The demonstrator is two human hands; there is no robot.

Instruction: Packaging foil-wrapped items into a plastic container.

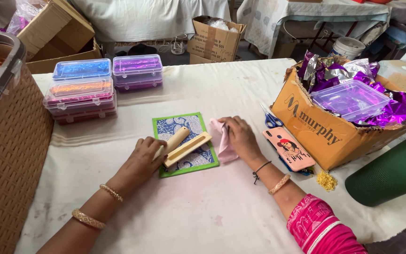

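Left hand (142, 157) is gripping the pale wooden-handled squeegee (184, 146) closed-fisted over the green-bordered blue patterned card (184, 141); the stroke should be kept flat. Right hand (240, 136) is pinching the pink cloth (222, 143).

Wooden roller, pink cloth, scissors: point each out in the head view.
wooden roller (184, 145): head view, on the flat bar lying over the printed card.
pink cloth (222, 141): head view, on the fold left of the right hand.
scissors (272, 121): head view, on the blue handles.

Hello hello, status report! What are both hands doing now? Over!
Left hand grips pale wooden roller tool on green-bordered blue patterned card. Right hand presses pink cloth beside card. Blue-handled scissors and pink phone case lie near right wrist.
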